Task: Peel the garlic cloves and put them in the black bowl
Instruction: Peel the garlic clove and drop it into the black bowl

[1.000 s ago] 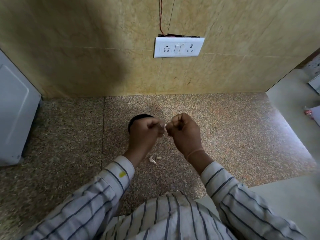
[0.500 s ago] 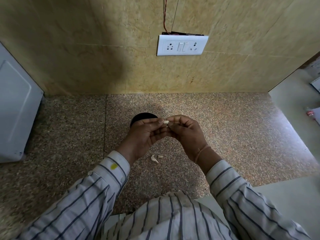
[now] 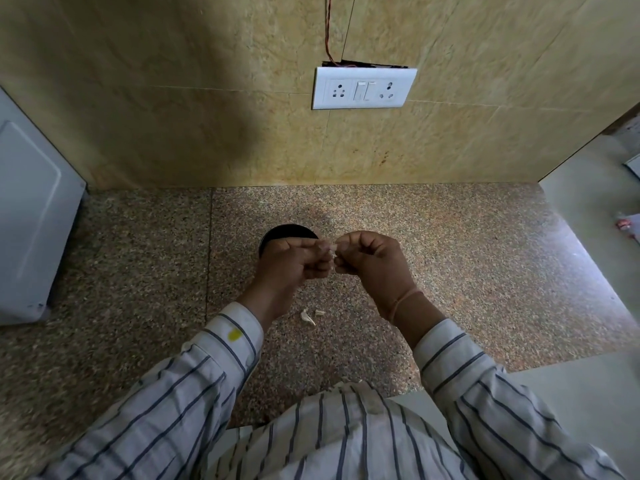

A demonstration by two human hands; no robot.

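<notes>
Garlic clove (image 3: pixel 331 252), one only, sits pinched between the curled fingertips of my left hand (image 3: pixel 294 265) and my right hand (image 3: pixel 372 263), held in the air near the one round black bowl (image 3: pixel 277 233) (partly hidden behind my left knuckles). The clove is small, pale and blurred, so I cannot tell which way its long axis runs. Two pale curved scraps (image 3: pixel 308 317) lie on the speckled granite counter (image 3: pixel 450 271) between my wrists.

I note: white shirt (image 3: pixel 346 441), thin dark stripes, long sleeves; yellow spot (image 3: pixel 234 335) on left cuff (image 3: pixel 246 318); pale thread band (image 3: pixel 403 301) round right wrist.
</notes>
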